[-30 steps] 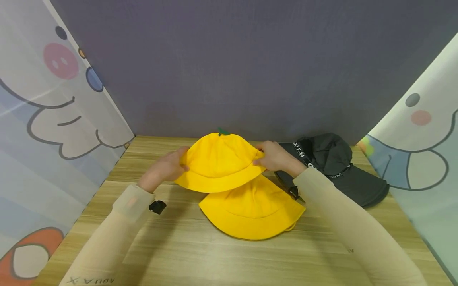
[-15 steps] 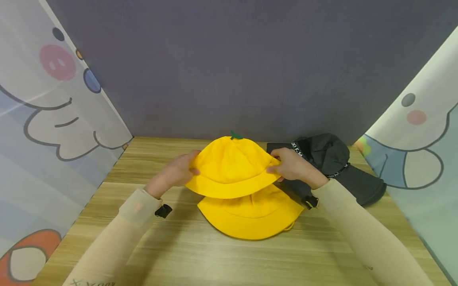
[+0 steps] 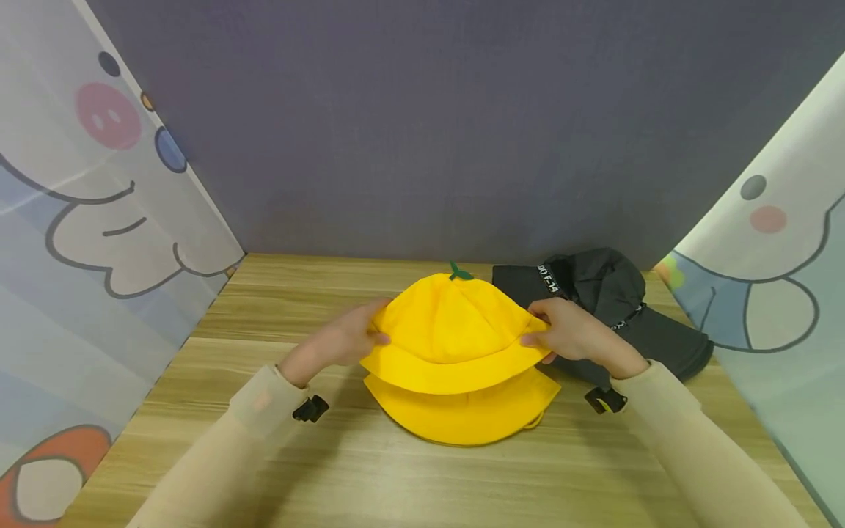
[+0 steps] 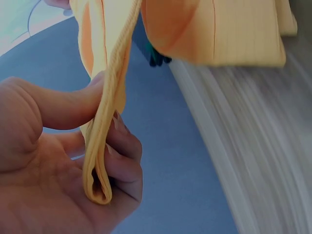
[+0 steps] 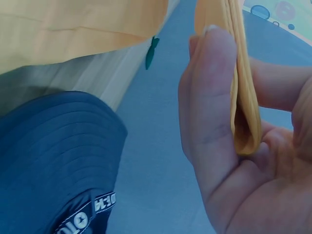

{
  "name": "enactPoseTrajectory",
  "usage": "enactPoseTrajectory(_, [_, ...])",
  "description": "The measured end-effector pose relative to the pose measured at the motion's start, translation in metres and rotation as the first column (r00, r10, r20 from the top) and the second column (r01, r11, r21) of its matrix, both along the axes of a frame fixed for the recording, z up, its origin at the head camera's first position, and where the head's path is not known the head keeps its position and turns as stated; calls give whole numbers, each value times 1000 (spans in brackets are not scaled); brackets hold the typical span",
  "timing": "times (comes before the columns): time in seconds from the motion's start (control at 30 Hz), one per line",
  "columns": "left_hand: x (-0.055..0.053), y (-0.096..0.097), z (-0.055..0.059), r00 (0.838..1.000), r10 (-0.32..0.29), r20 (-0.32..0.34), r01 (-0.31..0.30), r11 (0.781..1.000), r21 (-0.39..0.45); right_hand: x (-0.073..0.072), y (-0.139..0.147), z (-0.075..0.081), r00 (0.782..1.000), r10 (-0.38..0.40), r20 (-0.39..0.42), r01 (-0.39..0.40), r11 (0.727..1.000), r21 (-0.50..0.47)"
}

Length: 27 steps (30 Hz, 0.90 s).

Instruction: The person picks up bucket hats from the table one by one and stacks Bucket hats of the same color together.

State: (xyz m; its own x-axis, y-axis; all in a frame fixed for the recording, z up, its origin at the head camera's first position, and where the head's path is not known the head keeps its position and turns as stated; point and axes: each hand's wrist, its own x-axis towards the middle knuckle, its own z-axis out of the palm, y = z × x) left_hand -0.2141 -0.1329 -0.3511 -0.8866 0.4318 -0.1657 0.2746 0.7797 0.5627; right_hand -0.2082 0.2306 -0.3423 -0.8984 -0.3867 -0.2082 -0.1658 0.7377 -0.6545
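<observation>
A yellow bucket hat [image 3: 455, 323] with a small green leaf [image 3: 460, 272] on its crown is held up, folded flat. My left hand [image 3: 350, 337] pinches its left side between thumb and fingers. At the opposite side, my right hand [image 3: 571, 334] grips the brim. Both wrist views show the folded yellow fabric [image 4: 109, 122] between thumb and curled fingers. Under the held hat a second yellow hat [image 3: 455, 422] lies on the table, its upper part covered. I cannot tell whether the two hats touch.
Two dark grey caps [image 3: 660, 334] with white-lettered bands lie overlapping behind and right of my right hand. The wood-grain table [image 3: 422, 484] meets a grey back panel [image 3: 422, 132]. Cartoon-printed sheets [image 3: 39, 308] flank both sides.
Both hands have moved right and toward me, carrying the leaf-topped hat. It now sits squarely above the lower yellow hat and hides more of it. The grey caps stay put.
</observation>
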Motion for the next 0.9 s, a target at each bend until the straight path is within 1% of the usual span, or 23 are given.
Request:
enactPoseTrajectory(0.1, [5,4,-5,1000,-6,22,6,1000,22,8,6,-4,1000,0,9,0,1000,-19])
enactPoseTrajectory(0.23, [8,9,-10,999,-6,42,5,999,41,17,12,-11,1000,7,7,-7,999,-40])
enactPoseTrajectory(0.4, [13,13,-18,999,-14,50,12,999,40,24,18,-25,1000,9,6,-8,999,-46])
enactPoseTrajectory(0.53, [16,13,-23,998,-12,59,9,999,42,28,21,-35,1000,14,19,-13,997,-76])
enactPoseTrajectory(0.7, [20,13,-30,996,-3,94,-3,998,61,32,22,-48,998,-2,58,9,994,-111])
enactPoseTrajectory(0.9, [20,15,-42,994,-9,109,2,997,72,32,24,-63,994,13,105,3,990,-144])
